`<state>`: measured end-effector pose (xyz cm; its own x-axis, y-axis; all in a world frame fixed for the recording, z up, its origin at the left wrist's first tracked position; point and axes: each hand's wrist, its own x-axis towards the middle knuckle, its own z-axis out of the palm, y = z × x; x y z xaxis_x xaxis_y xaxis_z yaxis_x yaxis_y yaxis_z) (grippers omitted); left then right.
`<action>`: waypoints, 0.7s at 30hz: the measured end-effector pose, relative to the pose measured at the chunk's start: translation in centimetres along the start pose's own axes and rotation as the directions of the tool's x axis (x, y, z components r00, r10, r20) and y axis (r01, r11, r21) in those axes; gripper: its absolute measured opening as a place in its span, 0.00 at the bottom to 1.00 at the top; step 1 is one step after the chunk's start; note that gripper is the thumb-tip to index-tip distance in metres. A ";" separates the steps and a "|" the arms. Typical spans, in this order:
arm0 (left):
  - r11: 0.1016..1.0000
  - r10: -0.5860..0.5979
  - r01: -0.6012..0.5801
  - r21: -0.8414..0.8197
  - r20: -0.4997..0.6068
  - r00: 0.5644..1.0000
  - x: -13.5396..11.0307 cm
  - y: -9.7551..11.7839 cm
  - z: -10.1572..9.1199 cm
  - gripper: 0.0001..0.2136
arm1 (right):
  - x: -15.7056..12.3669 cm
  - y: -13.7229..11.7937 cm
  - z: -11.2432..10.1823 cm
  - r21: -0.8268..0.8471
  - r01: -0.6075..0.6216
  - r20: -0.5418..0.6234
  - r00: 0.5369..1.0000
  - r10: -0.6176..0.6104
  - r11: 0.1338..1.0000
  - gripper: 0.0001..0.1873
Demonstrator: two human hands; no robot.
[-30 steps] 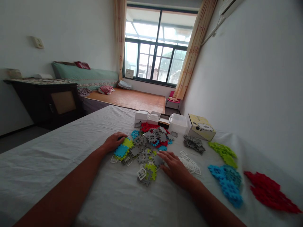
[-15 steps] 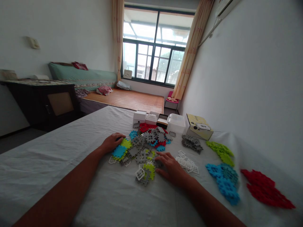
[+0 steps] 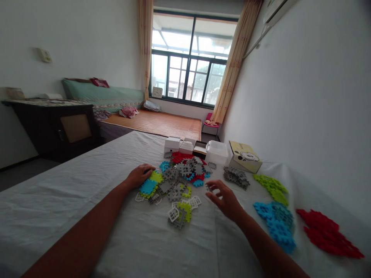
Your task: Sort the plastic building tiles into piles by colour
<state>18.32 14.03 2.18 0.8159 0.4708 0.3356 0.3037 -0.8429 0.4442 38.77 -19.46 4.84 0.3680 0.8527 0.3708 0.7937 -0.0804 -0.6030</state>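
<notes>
My left hand (image 3: 139, 175) lies at the left side of a mixed pile of toothed plastic building pieces, fingers stretched out by a lime-green piece (image 3: 157, 177) and a blue piece (image 3: 148, 187). Its thumb is hidden. My right hand (image 3: 222, 196) is raised right of the pile, thumb and fingers closed on a small grey building piece (image 3: 208, 187), of which only an edge shows. In the pile, grey pieces (image 3: 174, 193) lie over red ones (image 3: 179, 157). Nearer me are a white window-grid piece (image 3: 173, 214) and another green piece (image 3: 186, 210).
Right of the pile lie sorted heaps: grey pieces (image 3: 236, 177), green pieces (image 3: 271, 187), blue pieces (image 3: 276, 227) and red pieces (image 3: 327, 233). Behind stand small white boxes (image 3: 172, 144), a clear plastic bin (image 3: 216, 152) and a yellow printed box (image 3: 245, 155). White cloth (image 3: 121, 239) covers the surface.
My right hand has moved right and up from the pile with a grey piece. A white grid piece now shows where it was. My left hand has hardly moved.
</notes>
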 end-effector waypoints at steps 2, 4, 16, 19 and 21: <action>1.000 -0.003 0.003 -0.010 -0.003 1.000 0.0 0.0 0.0 0.17 | 0.3 1.6 -1.2 -0.078 -0.035 -0.039 0.999 0.032 0.996 0.19; 1.000 -0.003 0.003 -0.015 -0.003 1.000 -0.1 0.0 0.0 0.17 | 0.8 3.7 -2.6 -0.211 -0.060 -0.096 0.995 0.040 0.976 0.21; 0.999 0.019 -0.020 -0.040 -0.024 1.000 -0.2 -0.1 0.1 0.17 | 6.8 10.9 -7.1 -0.695 -0.268 -0.205 0.963 0.173 0.667 0.20; 0.999 0.002 -0.004 -0.051 -0.026 1.000 -0.3 0.0 0.1 0.16 | 8.0 9.8 -4.1 -0.712 -0.146 -0.050 0.986 0.157 0.686 0.17; 0.999 0.005 -0.006 -0.051 -0.025 1.000 -0.3 0.0 0.1 0.16 | 8.4 9.4 -2.3 -0.714 -0.101 0.007 0.988 0.152 0.693 0.21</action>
<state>18.10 13.87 2.02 0.8050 0.4730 0.3581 0.2732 -0.8314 0.4838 50.43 -14.22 3.87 0.4808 0.8341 0.2704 0.8584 -0.5107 0.0490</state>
